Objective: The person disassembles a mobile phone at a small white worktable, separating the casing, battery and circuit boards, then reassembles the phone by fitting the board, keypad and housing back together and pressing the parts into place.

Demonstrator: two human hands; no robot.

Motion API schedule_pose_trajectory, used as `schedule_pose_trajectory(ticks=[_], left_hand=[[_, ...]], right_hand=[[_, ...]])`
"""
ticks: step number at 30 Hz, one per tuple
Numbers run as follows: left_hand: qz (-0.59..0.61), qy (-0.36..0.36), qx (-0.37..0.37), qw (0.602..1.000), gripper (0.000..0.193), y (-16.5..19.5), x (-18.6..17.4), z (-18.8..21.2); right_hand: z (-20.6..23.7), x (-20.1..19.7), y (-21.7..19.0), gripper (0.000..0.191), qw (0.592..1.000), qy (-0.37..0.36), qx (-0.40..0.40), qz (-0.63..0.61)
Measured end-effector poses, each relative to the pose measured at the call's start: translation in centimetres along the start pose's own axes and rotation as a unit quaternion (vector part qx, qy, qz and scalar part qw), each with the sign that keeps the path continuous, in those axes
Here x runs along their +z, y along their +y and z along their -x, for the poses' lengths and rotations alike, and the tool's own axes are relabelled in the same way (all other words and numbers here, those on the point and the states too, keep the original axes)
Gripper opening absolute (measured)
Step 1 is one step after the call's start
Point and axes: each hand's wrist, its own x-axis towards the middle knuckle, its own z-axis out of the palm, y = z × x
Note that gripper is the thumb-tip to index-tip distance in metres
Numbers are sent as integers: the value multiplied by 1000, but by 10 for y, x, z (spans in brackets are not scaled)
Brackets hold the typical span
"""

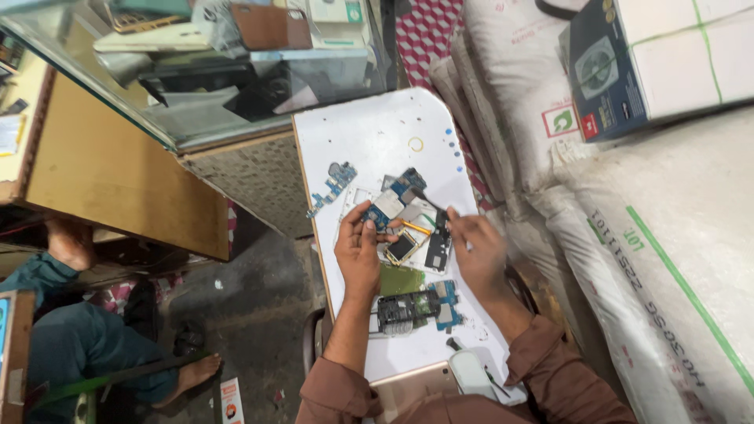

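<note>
Our left hand [357, 247] pinches a blue circuit board [386, 206] over the white tabletop [377, 133]; our right hand [475, 247] grips a dark tool [428, 202], touching it.

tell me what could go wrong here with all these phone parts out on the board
The left hand pinches a blue circuit board by its edge while the right hand works a thin tool at it; a slip could scratch it. The loose blue strip lies near the edge of the white board and could fall off.

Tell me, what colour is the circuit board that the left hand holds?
The circuit board is blue with a pale metal shield, seen in the head view.
</note>
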Motion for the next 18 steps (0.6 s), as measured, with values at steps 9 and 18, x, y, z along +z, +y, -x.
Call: schedule_pose_trajectory(ticks=[9,18], left_hand=[[15,-7,5,1000,32,-9,-3,-2],[27,-35,6,999,31,-18,-5,-2]], right_hand=[[0,-1,-2,35,999,32,8,14],[0,3,4,39,999,32,-1,2]])
